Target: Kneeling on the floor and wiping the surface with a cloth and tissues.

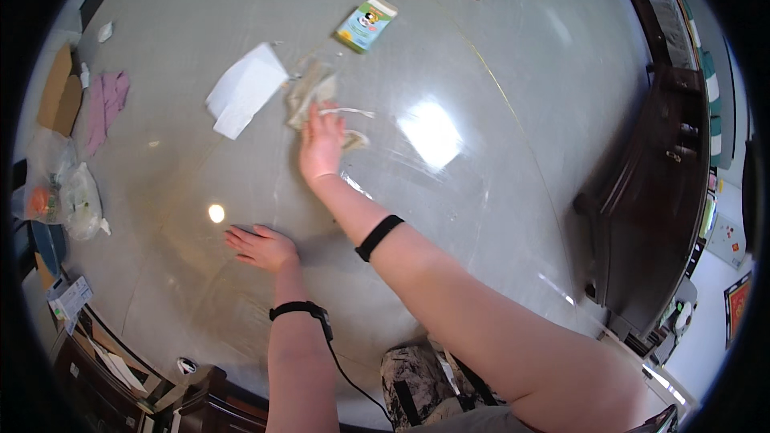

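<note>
My right hand (pixel 323 143) presses down on a crumpled beige cloth (pixel 310 87) on the shiny grey floor, its fingers over the fabric. The cloth is blurred at its far end, and white strings trail from it to the right. My left hand (pixel 263 248) rests palm down on the floor with the fingers a little apart and holds nothing. Left of the cloth lies a folded white sheet, perhaps paper (pixel 246 91). Beyond the cloth is a green and blue printed carton (pixel 367 24).
A pink cloth (pixel 107 107), a brown cardboard piece (pixel 60 93) and clear plastic bags (pixel 81 201) lie along the left. Dark wooden furniture (pixel 649 204) stands at the right, with another dark wooden piece (pixel 216 403) at lower left. A black cable (pixel 360 386) runs from my left wristband.
</note>
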The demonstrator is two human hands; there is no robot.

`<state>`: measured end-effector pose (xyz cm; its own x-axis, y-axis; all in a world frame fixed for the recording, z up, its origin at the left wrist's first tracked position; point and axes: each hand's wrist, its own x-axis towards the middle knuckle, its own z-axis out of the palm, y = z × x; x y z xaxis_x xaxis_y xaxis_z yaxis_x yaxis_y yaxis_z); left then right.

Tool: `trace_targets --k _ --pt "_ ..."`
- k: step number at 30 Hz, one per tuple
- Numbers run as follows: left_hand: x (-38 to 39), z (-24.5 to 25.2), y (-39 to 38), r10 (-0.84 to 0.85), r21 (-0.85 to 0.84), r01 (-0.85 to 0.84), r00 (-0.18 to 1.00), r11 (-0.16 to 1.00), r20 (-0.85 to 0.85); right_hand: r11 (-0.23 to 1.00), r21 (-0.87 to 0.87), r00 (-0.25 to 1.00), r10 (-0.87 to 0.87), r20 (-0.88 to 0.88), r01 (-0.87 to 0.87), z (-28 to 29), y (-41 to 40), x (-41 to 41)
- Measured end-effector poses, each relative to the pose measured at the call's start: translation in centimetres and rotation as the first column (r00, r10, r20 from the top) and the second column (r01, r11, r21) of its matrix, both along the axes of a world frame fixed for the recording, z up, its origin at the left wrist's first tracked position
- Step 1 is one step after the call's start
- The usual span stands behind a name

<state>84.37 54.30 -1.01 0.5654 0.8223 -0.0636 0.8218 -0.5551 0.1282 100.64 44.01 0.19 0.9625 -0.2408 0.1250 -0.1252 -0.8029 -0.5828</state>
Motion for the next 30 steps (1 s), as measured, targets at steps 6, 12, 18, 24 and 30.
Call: trace_targets --k 6,12,18,24,30 --pt "-1.5 -0.6 2.1 -0.02 0.079 0.023 0.999 0.997 -0.032 0.456 0.873 0.982 -0.008 -0.187 0.17 5.8 2.9 1.5" --pt "-2.1 0.0 2.9 0.003 0.08 -0.001 1.0 0.997 -0.027 0.407 0.871 0.927 -0.352 -0.129 0.276 3.5 -17.7 -0.7" --pt "0.5 0.0 -0.8 0.002 -0.003 -0.002 1.0 1.0 -0.025 0.897 0.113 0.904 -0.425 -0.042 0.426 0.8 -32.1 4.0" --pt "-0.1 -0.1 -0.4 -0.008 0.032 0.008 1.0 0.999 -0.02 0.918 -0.322 0.973 -0.219 0.073 0.231 -2.2 -20.5 11.4" --pt "-0.2 -0.5 -0.2 -0.016 0.035 0.017 1.0 0.999 -0.01 0.978 0.012 0.977 0.21 0.026 -0.21 -0.1 -4.5 13.3"
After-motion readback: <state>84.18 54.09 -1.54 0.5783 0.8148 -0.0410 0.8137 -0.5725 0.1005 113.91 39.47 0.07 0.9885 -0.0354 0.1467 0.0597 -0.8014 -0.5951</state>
